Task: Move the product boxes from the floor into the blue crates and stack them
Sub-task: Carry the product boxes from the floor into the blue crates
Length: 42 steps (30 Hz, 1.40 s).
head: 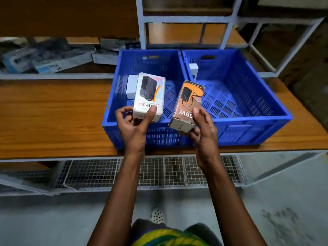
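Two blue crates stand side by side on a wooden shelf: the left crate [113,96] and the right crate [257,96]. My left hand [133,125] grips the near end of a white product box [149,95] printed with a black device, held over the left crate. My right hand [202,128] grips an orange and brown box [188,103] marked 65W, tilted over the divide between the crates. A small white box [131,87] stands inside the left crate at its far left. Another small white box [193,68] stands in the right crate's far left corner.
The wooden shelf [53,118] runs left of the crates in a grey metal rack [184,20]. Blurred packages [46,59] lie on the shelf behind. A wire mesh panel [92,173] sits below the shelf edge. Grey floor [53,219] spreads underneath.
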Motion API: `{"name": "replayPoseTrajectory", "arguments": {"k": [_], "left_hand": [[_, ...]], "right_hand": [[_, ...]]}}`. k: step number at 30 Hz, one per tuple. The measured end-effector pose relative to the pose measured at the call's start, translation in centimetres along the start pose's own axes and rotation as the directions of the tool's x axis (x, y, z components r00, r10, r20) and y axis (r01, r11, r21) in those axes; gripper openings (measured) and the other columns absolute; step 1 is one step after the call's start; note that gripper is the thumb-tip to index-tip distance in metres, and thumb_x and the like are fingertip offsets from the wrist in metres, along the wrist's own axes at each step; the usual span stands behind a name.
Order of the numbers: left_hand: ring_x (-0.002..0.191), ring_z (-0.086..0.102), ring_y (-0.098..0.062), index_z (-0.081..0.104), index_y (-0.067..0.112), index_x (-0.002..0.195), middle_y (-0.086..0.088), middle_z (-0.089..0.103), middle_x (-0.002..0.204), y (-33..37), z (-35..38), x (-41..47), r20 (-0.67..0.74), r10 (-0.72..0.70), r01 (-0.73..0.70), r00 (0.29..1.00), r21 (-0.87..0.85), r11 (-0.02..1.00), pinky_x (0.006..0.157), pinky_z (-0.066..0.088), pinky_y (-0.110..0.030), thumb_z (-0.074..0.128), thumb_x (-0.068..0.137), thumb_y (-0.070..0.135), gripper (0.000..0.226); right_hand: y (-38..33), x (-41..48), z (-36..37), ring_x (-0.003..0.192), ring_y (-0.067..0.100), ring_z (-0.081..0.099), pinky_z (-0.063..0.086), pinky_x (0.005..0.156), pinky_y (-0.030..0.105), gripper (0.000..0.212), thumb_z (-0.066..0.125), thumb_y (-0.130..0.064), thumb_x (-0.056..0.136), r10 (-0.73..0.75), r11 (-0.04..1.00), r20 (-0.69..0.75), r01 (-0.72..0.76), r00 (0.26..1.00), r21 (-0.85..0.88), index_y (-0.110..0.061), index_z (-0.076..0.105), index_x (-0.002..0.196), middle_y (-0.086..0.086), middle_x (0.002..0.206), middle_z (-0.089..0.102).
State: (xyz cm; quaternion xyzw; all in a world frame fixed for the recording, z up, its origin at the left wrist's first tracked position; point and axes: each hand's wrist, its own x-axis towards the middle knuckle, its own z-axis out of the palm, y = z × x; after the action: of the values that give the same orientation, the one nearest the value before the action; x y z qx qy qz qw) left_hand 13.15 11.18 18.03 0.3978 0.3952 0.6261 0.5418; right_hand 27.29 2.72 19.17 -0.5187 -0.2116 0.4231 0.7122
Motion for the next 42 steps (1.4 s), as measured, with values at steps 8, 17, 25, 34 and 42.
{"name": "replayPoseTrajectory", "arguments": {"k": [8, 17, 25, 34, 42], "left_hand": [[0.096, 0.075, -0.024, 0.045, 0.019, 0.106, -0.017, 0.073, 0.104, -2.3, 4.7, 4.5, 0.083, 0.007, -0.018, 0.997, 0.139, 0.99, 0.086, 0.061, -0.05, 0.091, 0.073, 0.017, 0.056], [0.093, 0.075, -0.017, 0.045, 0.019, 0.106, -0.013, 0.073, 0.104, -4.6, 12.8, 6.1, 0.158, -0.024, -0.015, 0.987, 0.242, 0.97, 0.084, 0.061, -0.043, 0.091, 0.073, 0.021, 0.057], [0.082, 0.074, -0.02, 0.048, 0.027, 0.1, 0.001, 0.074, 0.092, -7.6, 21.0, 7.7, 0.191, -0.061, -0.027, 0.98, 0.427, 0.904, 0.074, 0.061, -0.05, 0.085, 0.058, 0.059, 0.064], [0.136, 0.041, -0.031, 0.057, 0.026, 0.14, -0.012, 0.049, 0.141, -8.5, 24.6, 8.7, 0.288, -0.156, -0.117, 0.945, 0.742, 0.66, 0.114, 0.038, -0.04, 0.066, 0.086, 0.06, 0.064], [0.154, -0.001, -0.028, 0.029, 0.021, 0.159, -0.012, 0.014, 0.167, -7.7, 21.4, 7.4, 0.327, -0.274, -0.135, 0.904, 0.828, 0.544, 0.124, 0.013, -0.045, 0.065, 0.093, 0.048, 0.08]], "right_hand": [[-1.3, 6.6, 0.3, 0.089, 0.023, 0.074, 0.062, 0.082, 0.05, 0.057, 0.068, -0.045, 0.086, -0.008, 1.0, -0.068, 0.006, 0.998, -0.028, -0.017, 0.058, 0.134, 0.001, 0.106, 0.078], [-4.4, 13.2, -4.1, 0.086, 0.026, 0.072, 0.064, 0.067, 0.035, 0.023, 0.065, -0.027, 0.099, -0.04, 0.999, -0.173, 0.036, 0.984, -0.028, -0.016, 0.05, 0.112, 0.013, 0.107, 0.072], [-5.8, 18.5, -9.0, 0.089, 0.026, 0.075, 0.064, 0.075, 0.038, 0.03, 0.071, -0.033, 0.095, -0.053, 0.998, -0.264, 0.042, 0.963, -0.048, -0.017, 0.055, 0.115, 0.021, 0.131, 0.064], [-5.9, 22.2, -10.8, 0.103, 0.02, 0.072, 0.056, 0.071, 0.031, 0.041, 0.064, -0.035, 0.099, -0.029, 0.987, -0.209, -0.005, 0.978, -0.161, -0.018, 0.057, 0.136, 0.001, 0.123, 0.071], [-6.8, 21.1, -12.7, 0.119, 0.014, 0.056, 0.052, 0.076, 0.025, 0.045, 0.058, -0.018, 0.103, -0.023, 0.97, -0.213, -0.03, 0.977, -0.241, -0.016, 0.051, 0.148, 0.005, 0.149, 0.055]]}}
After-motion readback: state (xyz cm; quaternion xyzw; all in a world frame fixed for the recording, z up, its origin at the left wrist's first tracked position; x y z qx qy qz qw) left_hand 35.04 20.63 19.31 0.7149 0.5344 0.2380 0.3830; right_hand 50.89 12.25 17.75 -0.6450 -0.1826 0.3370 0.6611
